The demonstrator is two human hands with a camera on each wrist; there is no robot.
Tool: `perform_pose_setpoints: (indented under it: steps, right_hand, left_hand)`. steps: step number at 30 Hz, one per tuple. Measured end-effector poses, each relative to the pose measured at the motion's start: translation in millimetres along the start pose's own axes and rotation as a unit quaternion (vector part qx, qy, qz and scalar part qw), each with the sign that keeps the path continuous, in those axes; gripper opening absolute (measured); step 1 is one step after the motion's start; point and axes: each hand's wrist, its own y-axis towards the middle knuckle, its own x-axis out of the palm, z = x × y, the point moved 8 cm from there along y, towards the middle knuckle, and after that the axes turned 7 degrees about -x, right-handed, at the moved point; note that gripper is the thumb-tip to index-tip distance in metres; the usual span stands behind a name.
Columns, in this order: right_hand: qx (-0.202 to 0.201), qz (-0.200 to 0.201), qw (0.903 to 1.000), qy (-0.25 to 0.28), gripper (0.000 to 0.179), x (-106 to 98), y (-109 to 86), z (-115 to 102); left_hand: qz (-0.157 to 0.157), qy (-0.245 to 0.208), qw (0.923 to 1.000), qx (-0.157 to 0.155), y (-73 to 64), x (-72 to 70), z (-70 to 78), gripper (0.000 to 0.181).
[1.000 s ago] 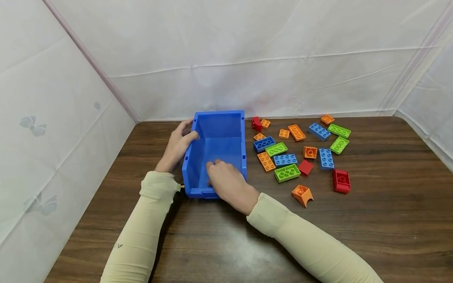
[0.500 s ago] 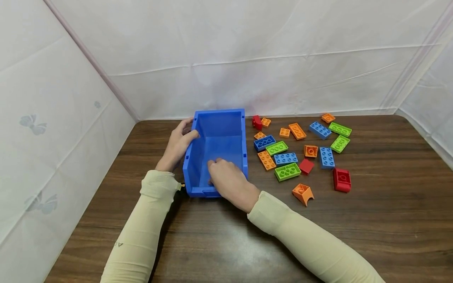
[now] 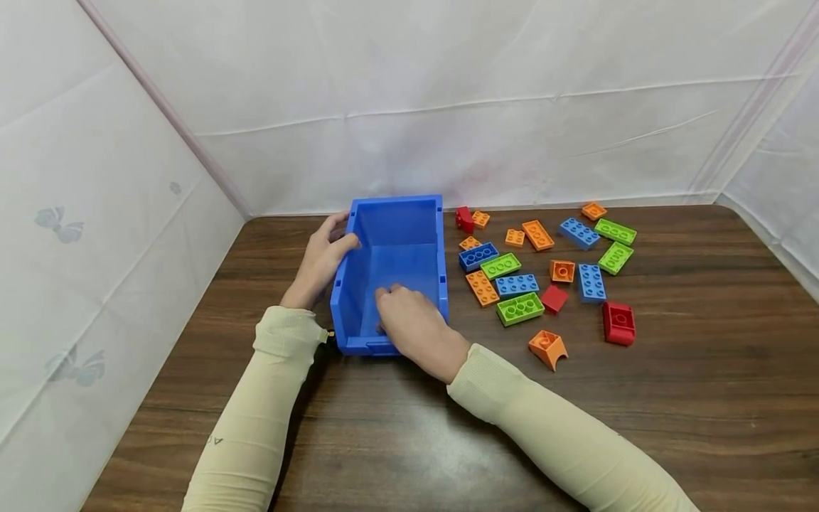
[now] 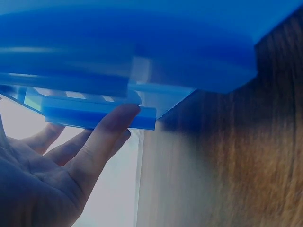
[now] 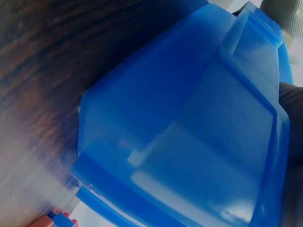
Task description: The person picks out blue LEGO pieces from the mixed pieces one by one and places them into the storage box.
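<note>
A blue plastic bin (image 3: 403,263) stands on the wooden table at the back, left of the toy bricks. My left hand (image 3: 320,263) grips its left wall, thumb over the rim and fingers outside. In the left wrist view the thumb (image 4: 111,132) presses on the bin's blue edge (image 4: 94,116). My right hand (image 3: 412,323) reaches over the front right corner into the bin, knuckles bent and back of the hand upward. Its fingertips are mostly hidden, and I cannot tell whether they hold anything. The right wrist view is filled by the bin's outside (image 5: 189,118).
Several loose toy bricks lie right of the bin, among them a dark blue brick (image 3: 478,257), a green brick (image 3: 520,309), an orange arched brick (image 3: 548,348) and a red brick (image 3: 618,323). A white sheet (image 3: 448,107) hangs behind the table (image 3: 704,391).
</note>
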Motion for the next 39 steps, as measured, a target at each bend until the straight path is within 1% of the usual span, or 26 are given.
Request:
perform_pose_setpoints:
  steps: [8, 15, 20, 28, 35, 39]
  right_hand:
    - [-0.001, 0.006, 0.9999, -0.009, 0.03, -1, -0.1, 0]
    - [-0.001, -0.008, 1.0, -0.006, 0.033, -1, 1.4, -1]
    - [-0.003, -0.009, 0.9999, -0.006, 0.038, -1, 0.9, 0]
    - [-0.036, 0.017, 0.9992, -0.003, 0.043, -4, 0.2, -3]
    - [-0.066, 0.045, 0.9967, 0.009, 0.036, -9, -3.3, -9]
    - [-0.077, 0.057, 0.9952, 0.016, 0.036, -17, -6.9, -13]
  left_hand:
    - [0.002, -0.002, 1.0, -0.001, 0.7, -0.4, -0.1, 0.073]
    - [0.011, 0.001, 0.9999, 0.0, 0.9, -2.9, -1.3, 0.073]
    - [0.01, -0.001, 0.9999, 0.003, 1.6, -1.4, -1.1, 0.072]
    - [0.01, 0.001, 0.9999, 0.01, 0.2, -1.3, -0.3, 0.072]
    - [0.004, 0.001, 0.9998, 0.017, -0.6, -0.4, -0.5, 0.071]
    - [0.004, -0.002, 0.9998, 0.017, -0.7, -0.5, 0.0, 0.072]
